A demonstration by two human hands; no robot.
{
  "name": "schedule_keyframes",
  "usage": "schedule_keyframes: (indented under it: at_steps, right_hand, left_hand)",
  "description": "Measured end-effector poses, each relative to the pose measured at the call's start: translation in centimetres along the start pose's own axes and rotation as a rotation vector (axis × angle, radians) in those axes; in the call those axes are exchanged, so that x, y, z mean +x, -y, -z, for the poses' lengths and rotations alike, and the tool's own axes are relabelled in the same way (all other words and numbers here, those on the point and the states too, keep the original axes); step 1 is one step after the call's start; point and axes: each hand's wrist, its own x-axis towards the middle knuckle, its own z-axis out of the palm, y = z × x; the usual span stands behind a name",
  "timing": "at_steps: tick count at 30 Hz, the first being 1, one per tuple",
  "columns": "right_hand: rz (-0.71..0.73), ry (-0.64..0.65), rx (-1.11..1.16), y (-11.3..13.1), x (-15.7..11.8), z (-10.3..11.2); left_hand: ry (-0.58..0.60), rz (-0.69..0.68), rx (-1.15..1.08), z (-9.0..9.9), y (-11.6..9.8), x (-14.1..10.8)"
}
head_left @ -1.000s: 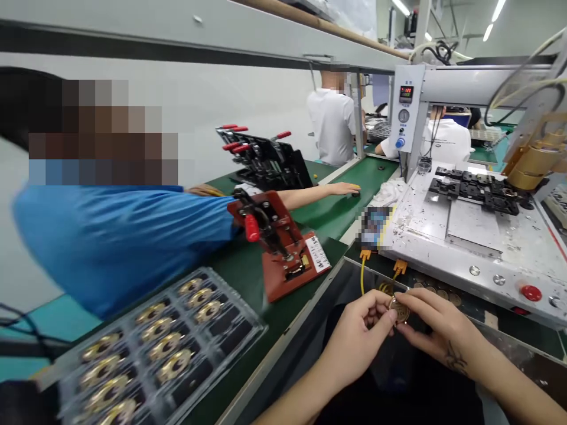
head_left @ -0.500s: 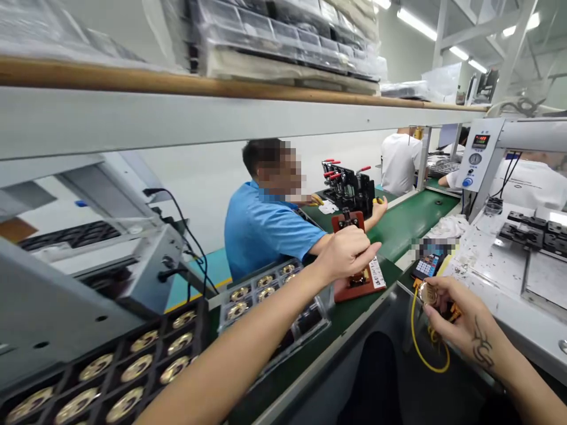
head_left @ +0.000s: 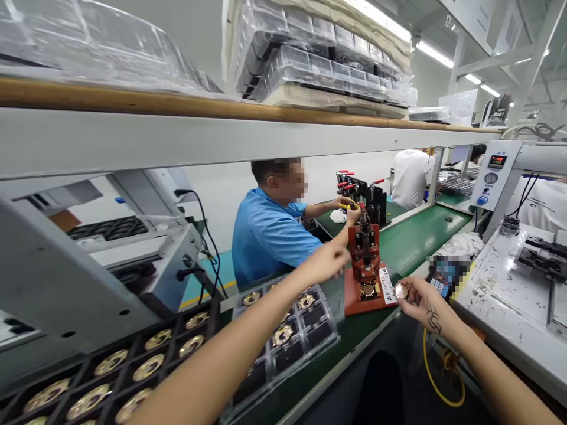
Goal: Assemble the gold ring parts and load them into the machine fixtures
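Beside the red-brown clamp press (head_left: 365, 254), on its left, is my left hand (head_left: 330, 261); its fingers are bent and blurred, and I cannot make out whether they hold anything. A small gold part (head_left: 368, 290) sits in the press base. My right hand (head_left: 416, 300) pinches a round gold watch case (head_left: 401, 291) between thumb and fingers, just right of the white label (head_left: 387, 285) on the base. Below my left forearm lies a clear tray (head_left: 316, 345) with gold parts in some compartments.
A dark tray (head_left: 172, 330) of gold rings lies at the lower left. A person in a blue shirt (head_left: 266, 230) works across the bench near black clamps (head_left: 376, 203). A shelf beam (head_left: 221, 139) crosses above. At right stand a machine (head_left: 496, 177) and a phone (head_left: 443, 274).
My left hand has left the press handle and moved down-left. The handle now stands up. My right hand has brought the watch case left, near the press base. The view has shifted.
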Motion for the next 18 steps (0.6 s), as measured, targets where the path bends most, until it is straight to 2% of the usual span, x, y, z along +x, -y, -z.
schedule_keyframes:
  at_steps: [1, 3, 6, 9, 12, 14, 18]
  right_hand:
    - [0.008, 0.011, 0.002, -0.4, 0.4, -0.6]
    - [0.024, 0.039, 0.006, -0.9, 1.5, -1.8]
    - [0.03, 0.076, 0.014, -1.8, 3.2, -3.3]
    - [0.008, 0.089, 0.018, -2.9, 3.8, -4.1]
    - [-0.015, 0.11, 0.031, -4.1, 3.9, -4.6]
    - [-0.016, 0.134, 0.04, -4.6, 4.2, -5.0]
    - [0.026, 0.212, 0.052, -4.3, 6.0, -6.1]
  left_hand:
    - [0.081, 0.027, 0.015, -1.4, 1.5, -1.1]
    - [0.163, 0.056, 0.033, -4.4, 3.7, -2.4]
    - [0.171, 0.042, 0.043, -8.0, 5.0, -2.1]
    - [0.139, -0.002, 0.031, -9.6, 5.1, -0.9]
    - [0.115, -0.021, 0.014, -9.7, 5.3, -0.6]
    - [0.099, -0.018, 0.004, -9.1, 5.6, -1.0]
    - [0.044, 0.004, -0.007, -5.7, 6.2, -3.2]
